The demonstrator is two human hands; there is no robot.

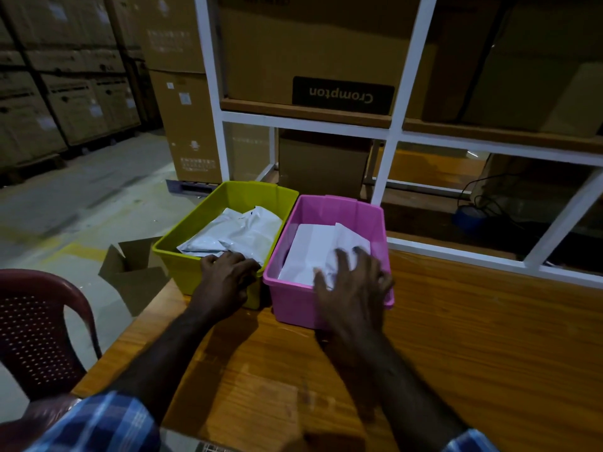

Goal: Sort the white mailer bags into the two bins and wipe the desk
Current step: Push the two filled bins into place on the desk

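Note:
Two bins stand side by side at the far left of the wooden desk (473, 337): a yellow-green bin (182, 269) and a pink bin (293, 305). Grey-white mailer bags (241, 233) lie in the yellow-green bin. Flat white mailer bags (313, 249) lie in the pink bin. My left hand (225, 275) rests over the near rim of the yellow-green bin, its fingertips hidden behind the rim. My right hand (352, 278) reaches into the pink bin with fingers spread on the white bags, slightly blurred.
A white-framed partition (388, 164) runs along the desk's far edge, with stacked cardboard boxes (313, 60) behind it. A maroon plastic chair (39, 321) and an open cardboard box (137, 272) sit to the left, on the floor side. Cables (483, 203) lie behind the partition.

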